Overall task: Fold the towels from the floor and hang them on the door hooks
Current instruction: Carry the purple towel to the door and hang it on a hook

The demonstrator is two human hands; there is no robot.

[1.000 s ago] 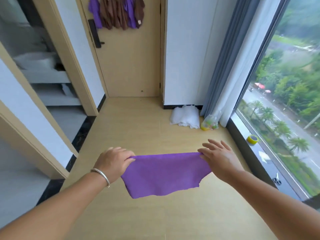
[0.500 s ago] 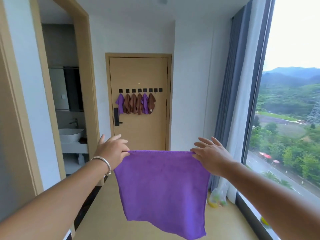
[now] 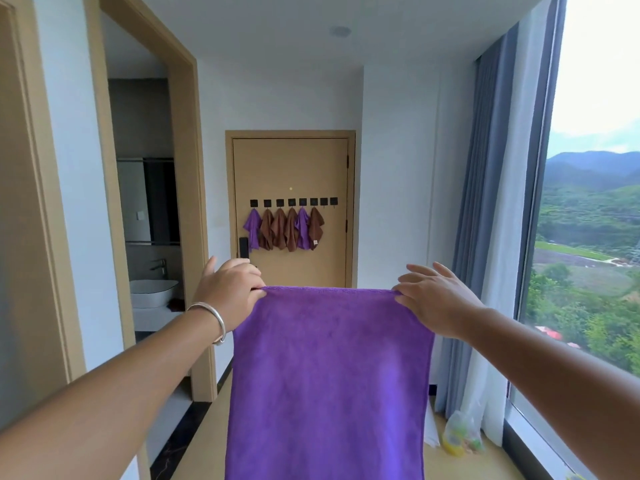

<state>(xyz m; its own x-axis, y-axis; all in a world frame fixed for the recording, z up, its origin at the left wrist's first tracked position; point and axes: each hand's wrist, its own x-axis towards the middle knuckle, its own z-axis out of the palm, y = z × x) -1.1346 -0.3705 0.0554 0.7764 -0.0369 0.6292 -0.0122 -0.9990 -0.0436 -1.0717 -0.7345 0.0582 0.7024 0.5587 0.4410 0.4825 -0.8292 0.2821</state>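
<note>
Through the doorway on the left, a smooth white oval basin (image 3: pixel 152 292) sits on a counter; whether anything is in it cannot be seen. The left hand (image 3: pixel 230 294), a plain metal bangle (image 3: pixel 212 319) at its wrist, pinches the top left corner of a purple towel (image 3: pixel 329 382), which hangs flat and fuzzy, its lower edge out of view. Behind it, on the tan door (image 3: pixel 294 168), square black hooks (image 3: pixel 292 202) carry six bunched towels (image 3: pixel 285 228), purple and brown. The right hand (image 3: pixel 438 299) pinches the top right corner, its other fingers spread. At the floor's right edge by the curtain lies a crinkly clear bag (image 3: pixel 462 434) of yellow and green things.
</note>
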